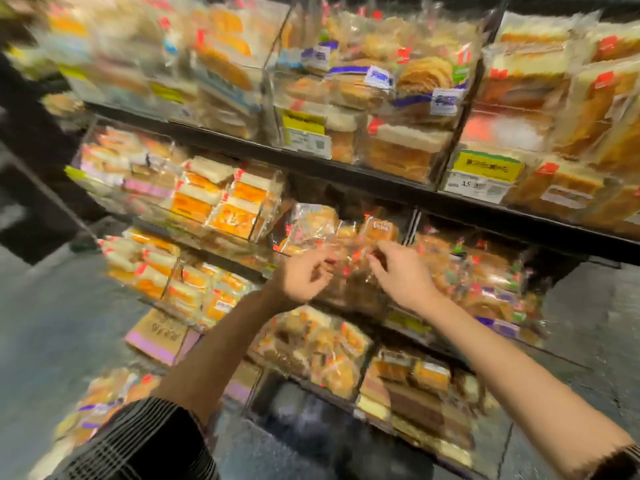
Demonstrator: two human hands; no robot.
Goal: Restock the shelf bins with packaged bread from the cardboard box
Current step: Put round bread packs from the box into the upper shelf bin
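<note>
While the left hand point(304, 275) and right hand point(398, 271) pinch a bread packet point(349, 268), it should settle squarely into the middle bin point(346, 299).

I face a tall black shelving unit point(363, 181) that fills most of my view, its tiers slanting down to the right. Below and left of it lies a grey speckled floor point(52, 323). Bright light falls on its upper tiers, probably from overhead.

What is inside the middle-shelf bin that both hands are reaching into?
Clear-wrapped bread packs stand at its back; the left hand and right hand meet over another blurred pack. Anything beneath is covered.
</note>
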